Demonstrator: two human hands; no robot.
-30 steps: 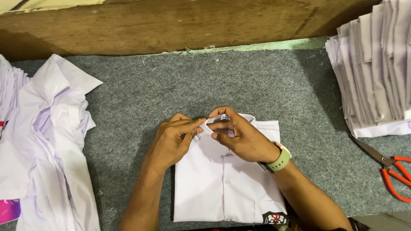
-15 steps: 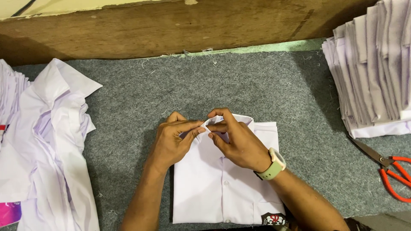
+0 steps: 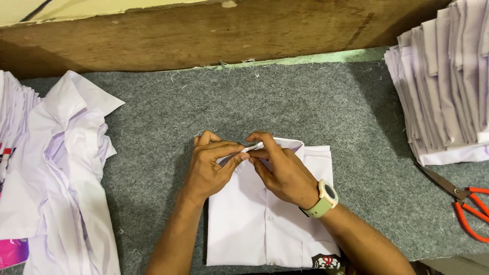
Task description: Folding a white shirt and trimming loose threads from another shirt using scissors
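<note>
A folded white shirt (image 3: pixel 254 224) lies buttoned-side up on the grey felt table (image 3: pixel 285 102), with a small crest badge on its pocket at the near right. My left hand (image 3: pixel 211 165) and my right hand (image 3: pixel 282 170) meet at the shirt's collar (image 3: pixel 298 147). Both pinch the collar fabric between thumb and fingers at the neck opening. A pale green watch (image 3: pixel 326 198) sits on my right wrist.
A loose heap of white shirts (image 3: pixel 66 168) lies at the left. A tall stack of folded white shirts (image 3: pixel 448 81) stands at the right. Orange-handled scissors (image 3: pixel 466 201) rest at the right, below the stack. A wooden board (image 3: pixel 204 35) runs along the table's far edge.
Both hands stayed at the collar with only slight finger movement. My right wrist drifted a little to the left.
</note>
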